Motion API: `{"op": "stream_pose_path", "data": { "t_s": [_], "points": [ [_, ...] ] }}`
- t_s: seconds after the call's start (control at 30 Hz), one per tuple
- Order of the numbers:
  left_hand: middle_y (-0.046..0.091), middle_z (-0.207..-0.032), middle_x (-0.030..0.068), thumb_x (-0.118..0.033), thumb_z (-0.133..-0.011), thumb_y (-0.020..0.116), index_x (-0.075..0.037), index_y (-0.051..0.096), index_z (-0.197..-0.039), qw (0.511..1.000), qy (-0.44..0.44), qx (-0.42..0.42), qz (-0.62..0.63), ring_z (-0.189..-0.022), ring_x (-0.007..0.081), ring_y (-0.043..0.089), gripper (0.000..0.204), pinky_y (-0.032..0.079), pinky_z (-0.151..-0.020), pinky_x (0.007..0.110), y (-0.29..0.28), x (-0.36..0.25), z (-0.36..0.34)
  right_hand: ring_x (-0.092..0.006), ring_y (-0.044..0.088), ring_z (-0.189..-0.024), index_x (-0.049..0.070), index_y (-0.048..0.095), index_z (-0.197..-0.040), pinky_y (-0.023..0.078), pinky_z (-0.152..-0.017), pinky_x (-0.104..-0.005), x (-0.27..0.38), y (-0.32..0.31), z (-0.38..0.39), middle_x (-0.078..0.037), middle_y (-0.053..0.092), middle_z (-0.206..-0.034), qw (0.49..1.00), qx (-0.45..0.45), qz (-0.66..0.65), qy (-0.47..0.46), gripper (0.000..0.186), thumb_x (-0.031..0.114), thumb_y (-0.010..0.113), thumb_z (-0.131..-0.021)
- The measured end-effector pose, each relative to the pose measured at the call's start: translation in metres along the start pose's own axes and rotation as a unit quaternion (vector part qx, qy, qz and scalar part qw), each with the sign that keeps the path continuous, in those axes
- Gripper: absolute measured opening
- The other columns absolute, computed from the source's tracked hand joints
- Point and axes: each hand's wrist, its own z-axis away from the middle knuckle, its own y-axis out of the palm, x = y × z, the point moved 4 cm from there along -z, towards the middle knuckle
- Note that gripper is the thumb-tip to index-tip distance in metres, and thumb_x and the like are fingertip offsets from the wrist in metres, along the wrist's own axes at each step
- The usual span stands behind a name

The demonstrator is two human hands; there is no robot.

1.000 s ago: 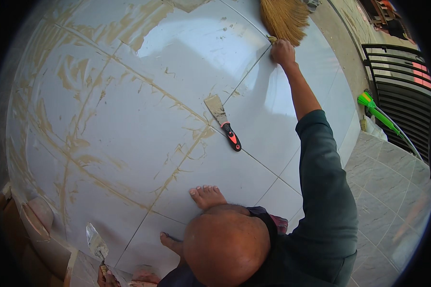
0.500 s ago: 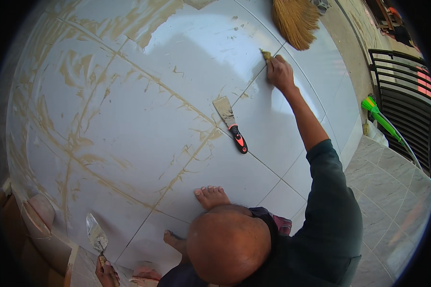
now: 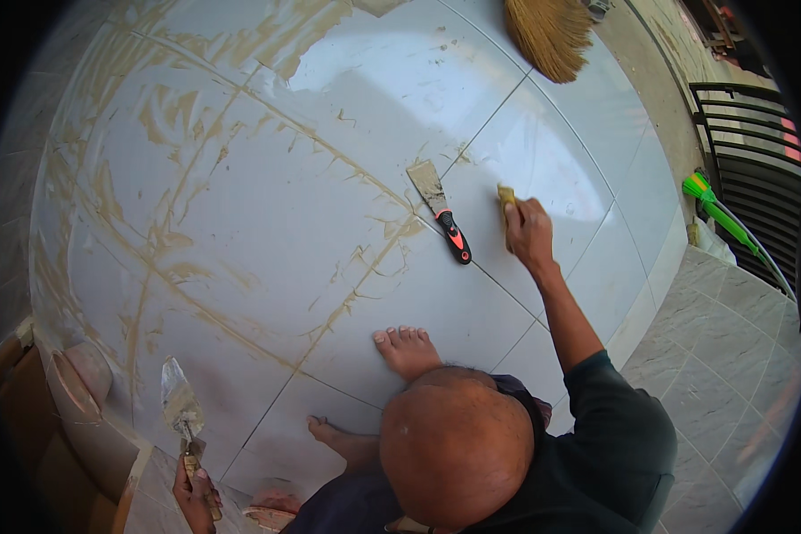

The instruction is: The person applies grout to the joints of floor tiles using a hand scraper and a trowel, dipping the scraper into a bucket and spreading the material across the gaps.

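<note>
My right hand (image 3: 529, 233) is closed round a small yellow-brown pad (image 3: 506, 200), which looks like sponge, low over the pale floor tiles (image 3: 365, 116). Left of it lies a putty knife (image 3: 440, 206) with a stained flat blade and a black and red handle, touched by neither hand. At the lower left, my left hand (image 3: 196, 494) grips the wooden handle of a pointed trowel (image 3: 181, 396), its blade pointing away from me. Tan grout (image 3: 365, 283) fills several tile joints and lies smeared across the floor on the left.
A straw broom (image 3: 547, 36) lies at the far edge. On the right are a green-headed brush (image 3: 721, 218), a black metal railing (image 3: 752, 169) and a grey tiled ledge (image 3: 712, 347). Bare feet (image 3: 409, 350) rest on the tiles nearby. A reddish container (image 3: 271, 516) shows at the bottom edge.
My right hand has come back toward me with the pad, from near the broom to beside the putty knife. The trowel stays in my left hand. The view has shifted slightly.
</note>
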Motion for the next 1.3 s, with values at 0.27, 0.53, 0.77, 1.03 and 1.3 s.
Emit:
{"op": "stream_pose_path", "data": {
  "t_s": [0.27,0.53,0.77,1.03,1.3],
  "points": [
    [0.048,-0.064,-0.0005,-0.025,-0.094,0.063,-0.001,0.051,-0.141,0.999,0.022,0.022,-0.016,-0.044,0.0079,0.046,0.054,0.038,-0.039,0.024,0.004,-0.005,0.004,-0.0367,0.061,-0.104,0.001,0.058,-0.127,0.052,-0.087,-0.047,0.082,0.002,0.054,-0.019,0.06,-0.118,0.99,0.134,-0.036,0.006,0.06,0.046,0.071,-0.088],
    [0.049,-0.064,-0.0005,-0.025,-0.094,0.063,-0.001,0.049,-0.144,0.999,0.024,0.032,-0.022,-0.043,0.0079,0.046,0.058,0.039,-0.039,0.024,-0.002,0.004,0.011,-0.0395,0.063,-0.087,0.012,0.05,-0.142,0.052,-0.076,-0.0479,0.073,-0.003,-0.046,-0.023,0.056,-0.106,0.99,0.103,0.002,-0.098,0.049,0.004,0.049,-0.094],
    [0.05,-0.068,0.0019,-0.022,-0.091,0.066,0.001,0.049,-0.143,0.999,0.027,0.018,0.003,-0.044,0.0088,0.046,0.059,0.039,-0.039,0.025,-0.004,0.012,0.018,-0.0409,0.067,-0.078,0.005,0.06,-0.124,0.054,-0.07,-0.0496,0.057,-0.04,-0.023,-0.021,0.066,-0.092,0.933,0.309,0.147,-0.111,0.03,0.008,0.052,-0.096],
    [0.051,-0.069,0.0017,-0.025,-0.091,0.068,0.003,0.05,-0.141,0.997,0.018,0.058,-0.036,-0.045,0.0088,0.046,0.06,0.039,-0.039,0.025,0.003,0.008,0.016,-0.0408,0.066,-0.079,0.003,0.065,-0.114,0.054,-0.071,-0.0497,0.119,-0.02,-0.037,-0.022,0.068,-0.088,0.932,0.232,0.078,-0.268,0.024,0.012,0.052,-0.096],
    [0.046,-0.064,-0.0008,-0.028,-0.094,0.064,0.0,0.048,-0.145,0.998,0.059,0.017,0.021,-0.043,0.0075,0.044,0.06,0.037,-0.038,0.024,0.002,0.01,0.025,-0.0387,0.067,-0.083,0.006,0.064,-0.117,0.054,-0.072,-0.0494,0.033,-0.034,-0.021,-0.018,0.068,-0.092,0.964,0.112,-0.028,-0.239,0.024,0.013,0.058,-0.095]
  ]
}}
